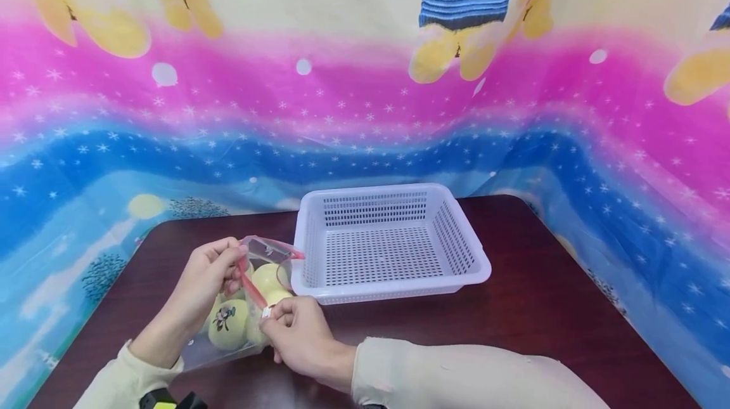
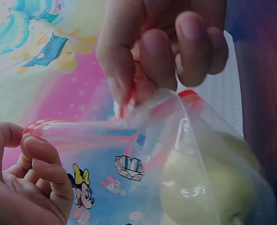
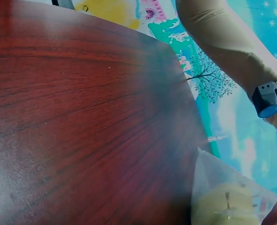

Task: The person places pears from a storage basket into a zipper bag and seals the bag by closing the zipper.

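A clear plastic zip bag (image 1: 213, 358) with a red zip edge (image 2: 77, 136) and cartoon mouse prints lies at the front left, its mouth spread apart. Inside are several round, pale yellow-green fruits (image 1: 270, 279) that look like pears; one fruit (image 3: 227, 206) shows its stem in the right wrist view. With thumb and fingertips, my left hand (image 1: 199, 279) pinches the far left part of the red edge. My right hand (image 1: 305, 336) pinches the near end of the same edge, at a small white zip slider (image 1: 266, 312).
A white perforated plastic basket (image 1: 393, 295) stands right behind the bag, with no contents showing. Both are on a dark red-brown wooden table (image 1: 513, 320). A printed cloth (image 1: 365, 98) hangs behind and along both sides.
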Demonstrator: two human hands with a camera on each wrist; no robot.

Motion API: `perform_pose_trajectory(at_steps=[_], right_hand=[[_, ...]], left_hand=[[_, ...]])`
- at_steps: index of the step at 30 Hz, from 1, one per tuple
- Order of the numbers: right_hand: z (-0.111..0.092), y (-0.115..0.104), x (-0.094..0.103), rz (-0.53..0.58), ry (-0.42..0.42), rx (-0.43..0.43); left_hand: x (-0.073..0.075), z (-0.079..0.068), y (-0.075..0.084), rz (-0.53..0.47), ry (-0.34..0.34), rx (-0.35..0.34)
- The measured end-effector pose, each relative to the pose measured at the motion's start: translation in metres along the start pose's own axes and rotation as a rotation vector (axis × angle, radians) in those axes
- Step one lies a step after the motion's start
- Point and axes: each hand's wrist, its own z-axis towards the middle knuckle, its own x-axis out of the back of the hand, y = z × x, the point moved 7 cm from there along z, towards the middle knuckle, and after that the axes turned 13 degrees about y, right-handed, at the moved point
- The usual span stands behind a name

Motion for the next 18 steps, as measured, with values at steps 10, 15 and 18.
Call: perform_pose_trajectory(at_steps=[10,15,18], right_hand=[[0.005,-0.029,0.004,-0.024,-0.057,0.193],[0.011,-0.044,0.004,-0.025,-0.117,0.272],[0.013,-0.055,0.002,-0.023,-0.163,0.317]], left_hand=[[0.014,0.003,0.005,-0.110,0.087,-0.025],[0.020,0.004,0.008,-0.117,0.112,-0.035],[0.024,0.006,0.011,-0.131,0.109,-0.045]])
